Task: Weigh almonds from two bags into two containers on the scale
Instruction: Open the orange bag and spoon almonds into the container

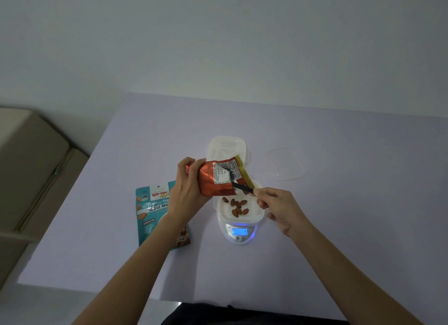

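1. Head view: the left hand (pixel 188 189) is wrapped firmly around the base of an orange bag (pixel 215 178), holding it tilted with its mouth low over the near container (pixel 240 209)
2. The right hand (pixel 276 207) pinches the end of a thin dark utensil (pixel 242 187), fingers closed on it; its other end reaches into the bag's mouth, and what kind of tool it is I cannot tell
3. The near container sits on the scale (pixel 238 232), whose lit blue display appears to read a single digit; a small scatter of almonds (pixel 236 207) lies on its slotted floor
4. A second container (pixel 228 146) stands empty just behind the scale, and a clear lid (pixel 286 163) lies to its right on the table (pixel 97 240)
5. A teal bag (pixel 155 211) of roasted almonds lies flat left of the scale, partly under the left forearm
6. Judgement: the first portion is being drawn out, still early. Next calls for small, slow pulls of nuts while watching the display, with the bag kept off the container's rim so the reading stays true
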